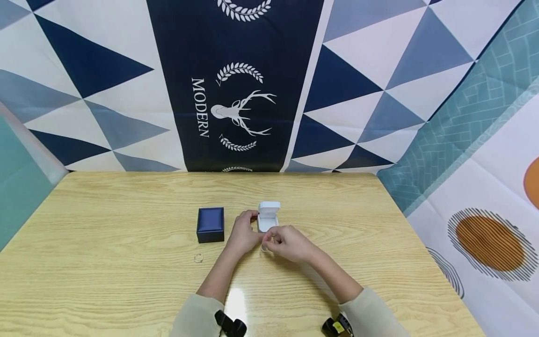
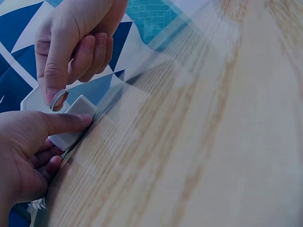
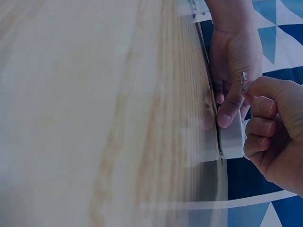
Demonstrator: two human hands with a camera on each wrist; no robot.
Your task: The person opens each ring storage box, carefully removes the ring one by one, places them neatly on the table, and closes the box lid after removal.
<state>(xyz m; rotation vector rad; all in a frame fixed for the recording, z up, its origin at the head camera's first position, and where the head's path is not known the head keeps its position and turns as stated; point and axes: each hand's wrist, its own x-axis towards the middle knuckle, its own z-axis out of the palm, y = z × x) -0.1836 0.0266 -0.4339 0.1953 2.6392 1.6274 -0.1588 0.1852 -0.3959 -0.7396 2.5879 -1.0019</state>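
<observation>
A small white ring box (image 1: 269,207) stands on the table with its lid raised. My left hand (image 1: 243,237) grips this box from the left, its thumb (image 2: 71,123) along the front side and the fingers behind. Just in front of the box, my right hand (image 1: 291,244) pinches a silver ring (image 2: 57,100) between thumb and forefinger. The ring has a row of small clear stones, and in the right wrist view it hangs close by the left hand. The other right fingers (image 3: 260,126) are curled in toward the palm.
To the left of the hands sits a dark blue box (image 1: 210,225) with its lid down. A second thin ring (image 1: 199,261) lies on the wooden table (image 1: 126,281) in front of it. Patterned cloth (image 1: 236,154) hangs behind the table's far edge.
</observation>
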